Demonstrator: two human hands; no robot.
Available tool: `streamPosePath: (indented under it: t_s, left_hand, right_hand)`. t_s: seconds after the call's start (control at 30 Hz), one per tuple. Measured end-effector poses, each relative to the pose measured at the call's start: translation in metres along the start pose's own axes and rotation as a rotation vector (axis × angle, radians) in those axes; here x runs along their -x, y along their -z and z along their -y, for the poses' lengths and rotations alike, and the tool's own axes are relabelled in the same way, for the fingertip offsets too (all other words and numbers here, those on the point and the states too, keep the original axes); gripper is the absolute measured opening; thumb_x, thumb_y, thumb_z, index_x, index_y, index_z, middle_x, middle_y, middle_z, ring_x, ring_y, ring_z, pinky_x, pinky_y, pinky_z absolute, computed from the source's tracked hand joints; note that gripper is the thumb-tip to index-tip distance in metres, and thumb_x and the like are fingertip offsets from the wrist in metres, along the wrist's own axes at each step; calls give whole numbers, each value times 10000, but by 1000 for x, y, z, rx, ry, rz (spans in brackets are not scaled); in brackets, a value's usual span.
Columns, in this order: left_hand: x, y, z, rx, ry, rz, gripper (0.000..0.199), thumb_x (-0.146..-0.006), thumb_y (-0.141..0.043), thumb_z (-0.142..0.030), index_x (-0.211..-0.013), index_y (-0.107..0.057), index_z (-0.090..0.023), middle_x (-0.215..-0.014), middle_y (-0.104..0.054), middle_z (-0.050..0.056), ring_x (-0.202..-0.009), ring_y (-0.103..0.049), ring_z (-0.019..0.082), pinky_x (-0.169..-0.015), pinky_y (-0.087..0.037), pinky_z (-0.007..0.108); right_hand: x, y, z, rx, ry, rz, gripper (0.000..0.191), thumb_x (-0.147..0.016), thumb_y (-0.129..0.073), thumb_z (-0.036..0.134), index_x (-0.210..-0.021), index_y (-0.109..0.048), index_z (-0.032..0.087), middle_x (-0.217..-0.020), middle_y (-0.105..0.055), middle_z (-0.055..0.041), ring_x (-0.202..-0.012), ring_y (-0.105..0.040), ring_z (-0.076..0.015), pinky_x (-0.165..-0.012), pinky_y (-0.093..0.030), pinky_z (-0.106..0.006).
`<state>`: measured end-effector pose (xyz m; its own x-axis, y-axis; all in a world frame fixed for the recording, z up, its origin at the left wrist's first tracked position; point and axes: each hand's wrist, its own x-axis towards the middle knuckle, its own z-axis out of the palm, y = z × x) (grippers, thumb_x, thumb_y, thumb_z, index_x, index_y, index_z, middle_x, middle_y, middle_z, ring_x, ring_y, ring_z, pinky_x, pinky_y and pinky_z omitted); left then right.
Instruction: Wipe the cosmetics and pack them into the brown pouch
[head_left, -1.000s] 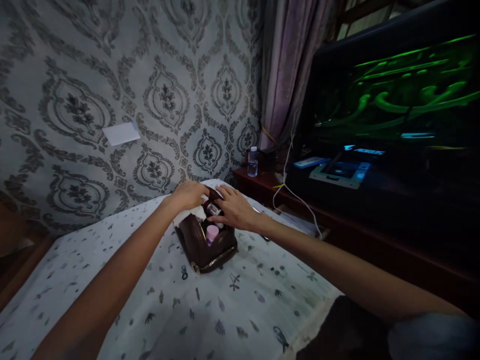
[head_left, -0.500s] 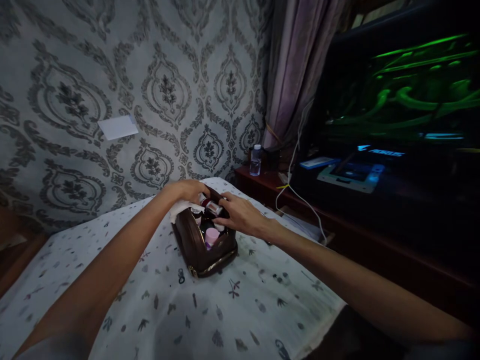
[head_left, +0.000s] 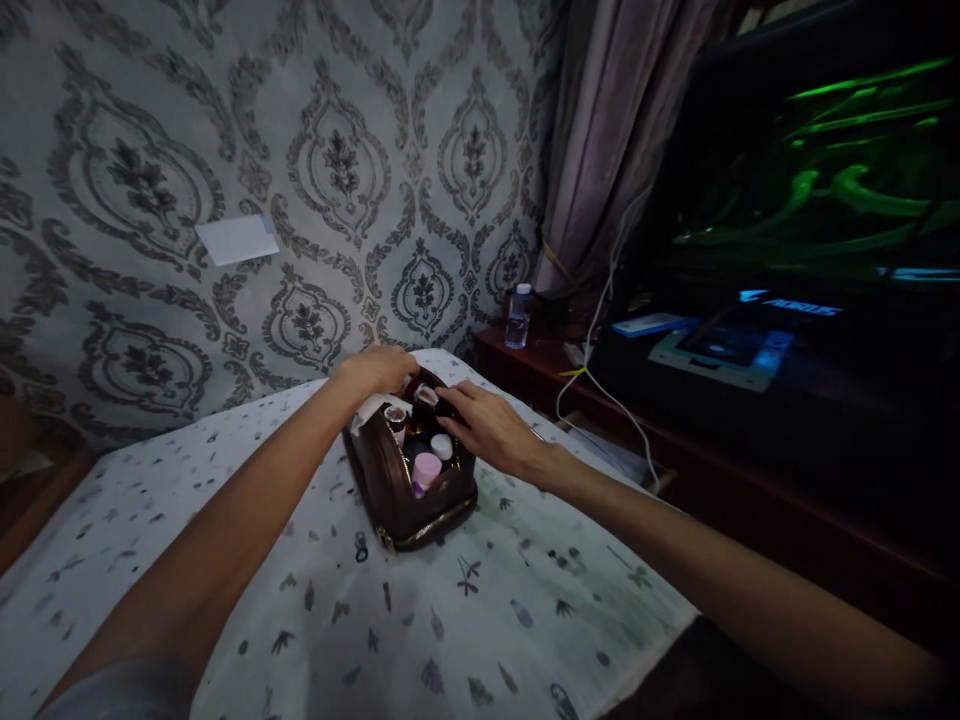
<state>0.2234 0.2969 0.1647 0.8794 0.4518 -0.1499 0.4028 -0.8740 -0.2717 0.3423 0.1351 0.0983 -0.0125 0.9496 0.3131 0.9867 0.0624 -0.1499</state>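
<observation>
Boxy, dark-brown, leather-look bag [head_left: 401, 510] stands unzipped on white printed cloth [head_left: 409, 630]; round pink cap [head_left: 427, 467] and round white cap [head_left: 442, 445] show inside.

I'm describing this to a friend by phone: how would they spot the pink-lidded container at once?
Start with the white patterned cloth, then find the open brown bag on it. Inside, at the end nearest the viewer, is the pink-lidded container; the lid colour sets it apart from the white-lidded one beside it.
</observation>
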Motion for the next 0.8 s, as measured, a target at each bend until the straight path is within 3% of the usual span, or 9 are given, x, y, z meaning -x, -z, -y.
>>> streamPosePath:
  t_s: [0.13,0.47,0.57,0.63,0.7,0.8]
  left_hand:
    - [5,-7,-2,-66,38,-29,302,-850,-612,-286,-1095,-719,-145,-1080,-725,202,-982,-682,328,-779,-489,348]
    - [-1,-16,-3,43,-40,-61,314,-814,-671,-321,-1089,-705,-171,-1103,-728,159,-1036,-666,303,-850,-478,345]
    - [-2,-12,17,132,-89,-23,368,-777,-674,-259,-1143,-694,-223,-1134,-734,80,-999,-670,235,-821,-483,270]
    - [1,-9,40,281,-93,-67,369,-793,-616,-223,-1154,-691,-234,-1137,-735,23,-974,-662,181,-813,-474,215]
    - [5,-9,65,396,-1,-173,329,-837,-524,-224,-1102,-710,-166,-1088,-742,46,-944,-657,184,-812,-479,223]
    - [10,-16,90,385,139,-259,384,-851,-426,-181,-1103,-701,-91,-1060,-737,117,-943,-650,230,-833,-487,295]
  right_hand:
    - [1,-5,-3,-15,19,-19,405,-969,-517,254,-1360,-505,148,-1207,-599,-132,-1040,-627,-242,-868,-500,-334]
    - [1,-17,-8,-84,79,-122,410,-944,-511,227,-1350,-490,169,-1169,-610,-126,-1045,-608,-253,-900,-500,-384]
    - [2,-16,-9,-85,67,-120,413,-943,-511,228,-1350,-491,160,-1160,-609,-128,-1027,-613,-250,-864,-508,-372]
    - [3,-13,-10,-105,60,-116,411,-951,-499,243,-1356,-490,177,-1152,-612,-116,-991,-623,-236,-834,-511,-357]
    - [3,-10,-10,-124,57,-105,399,-950,-500,254,-1346,-505,202,-1156,-612,-100,-975,-629,-221,-821,-508,-338]
    - [-5,-7,-8,-95,58,-98,342,-932,-532,261,-1267,-578,208,-1187,-604,-100,-1029,-614,-224,-859,-496,-334]
